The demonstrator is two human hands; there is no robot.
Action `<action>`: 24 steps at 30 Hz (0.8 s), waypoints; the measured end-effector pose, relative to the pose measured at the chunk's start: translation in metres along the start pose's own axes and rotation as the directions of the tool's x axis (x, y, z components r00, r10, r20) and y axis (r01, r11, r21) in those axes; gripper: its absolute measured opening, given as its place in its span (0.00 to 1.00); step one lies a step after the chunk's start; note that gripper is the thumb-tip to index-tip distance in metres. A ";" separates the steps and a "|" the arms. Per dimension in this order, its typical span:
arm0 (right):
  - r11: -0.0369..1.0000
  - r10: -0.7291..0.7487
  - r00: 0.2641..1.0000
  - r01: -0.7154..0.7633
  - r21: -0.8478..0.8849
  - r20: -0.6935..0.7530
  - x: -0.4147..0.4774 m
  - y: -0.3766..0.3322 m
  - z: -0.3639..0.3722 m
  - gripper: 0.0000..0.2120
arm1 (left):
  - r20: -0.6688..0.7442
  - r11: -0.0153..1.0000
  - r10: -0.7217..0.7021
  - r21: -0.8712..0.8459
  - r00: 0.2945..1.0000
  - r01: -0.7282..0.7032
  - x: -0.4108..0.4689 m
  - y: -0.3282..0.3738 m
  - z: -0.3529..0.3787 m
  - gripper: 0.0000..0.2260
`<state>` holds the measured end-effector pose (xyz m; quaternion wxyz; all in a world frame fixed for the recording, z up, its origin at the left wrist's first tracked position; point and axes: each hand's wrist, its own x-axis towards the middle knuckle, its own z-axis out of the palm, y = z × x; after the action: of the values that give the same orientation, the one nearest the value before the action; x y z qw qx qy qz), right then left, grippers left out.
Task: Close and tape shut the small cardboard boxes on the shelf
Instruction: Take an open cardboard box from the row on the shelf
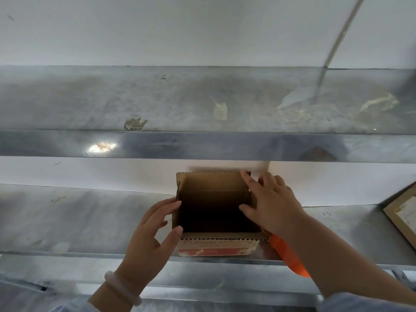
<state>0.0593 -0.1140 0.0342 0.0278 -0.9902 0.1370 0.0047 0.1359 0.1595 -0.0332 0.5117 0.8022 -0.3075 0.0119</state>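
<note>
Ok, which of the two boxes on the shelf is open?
The middle box: flaps up, dark inside showing. The box at the right edge shows only a flat, labelled face.

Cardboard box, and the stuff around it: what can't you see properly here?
Bottom of the cardboard box, head view: lost in dark shadow, so its contents cannot be told.
Orange object, head view: mostly behind the right arm, unidentifiable.
Flat cardboard piece, head view: cut off by the right edge.

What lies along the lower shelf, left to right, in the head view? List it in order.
left hand → small cardboard box, flaps open → right hand → flat cardboard piece at the right edge
</note>
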 end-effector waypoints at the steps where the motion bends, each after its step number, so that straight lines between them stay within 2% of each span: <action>1: 1.000 0.011 0.999 -0.011 0.020 0.032 0.002 0.000 0.003 0.40 | 0.025 1.000 0.009 0.021 1.000 -0.009 0.001 -0.001 0.000 0.20; 4: 0.983 0.023 0.997 -0.035 0.179 0.068 0.001 -0.001 0.010 0.40 | 0.150 0.995 0.024 0.094 0.988 -0.038 0.003 -0.004 -0.003 0.26; 6: 0.932 0.074 0.997 -0.072 0.355 0.008 -0.003 0.001 0.010 0.35 | 0.224 0.980 0.049 0.176 0.973 -0.090 0.005 -0.007 -0.003 0.29; 9: 0.796 0.246 0.957 -0.108 0.596 -0.156 -0.014 0.006 0.017 0.24 | 0.245 0.954 0.057 0.274 0.968 -0.125 0.008 -0.009 -0.001 0.31; 11: 0.681 0.316 0.930 -0.084 0.728 -0.188 -0.024 0.007 0.024 0.21 | 0.220 0.943 0.079 0.299 0.972 -0.144 0.011 -0.013 0.001 0.30; 13: 0.561 0.310 0.936 -0.039 0.827 -0.167 -0.037 0.003 0.029 0.22 | 0.195 0.942 0.092 0.300 0.977 -0.148 0.012 -0.017 0.002 0.28; 16: 0.365 0.217 0.958 0.100 0.926 -0.189 -0.056 -0.005 0.038 0.27 | 0.173 0.947 0.096 0.287 0.980 -0.143 0.015 -0.022 0.002 0.26; 18: 0.297 0.140 0.965 0.174 0.939 -0.224 -0.061 -0.006 0.049 0.31 | 0.170 0.950 0.097 0.277 0.981 -0.142 0.017 -0.024 0.001 0.26; 19: 0.330 0.102 0.969 0.179 0.927 -0.223 -0.062 -0.004 0.055 0.35 | 0.171 0.952 0.098 0.272 0.980 -0.142 0.018 -0.025 0.000 0.27; 21: 0.488 0.039 0.977 0.162 0.858 -0.207 -0.062 0.001 0.061 0.38 | 0.176 0.951 0.105 0.269 0.979 -0.151 0.019 -0.026 -0.001 0.28; 24: 0.753 -0.061 0.975 0.186 0.631 -0.215 -0.063 0.004 0.065 0.33 | 0.192 0.927 0.169 0.301 0.967 -0.222 0.020 -0.026 -0.002 0.26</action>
<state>-0.0025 -0.0975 -0.0295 0.3553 -0.9227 0.0662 -0.1344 0.1661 0.1589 -0.0472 0.3440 0.8381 -0.4206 0.0472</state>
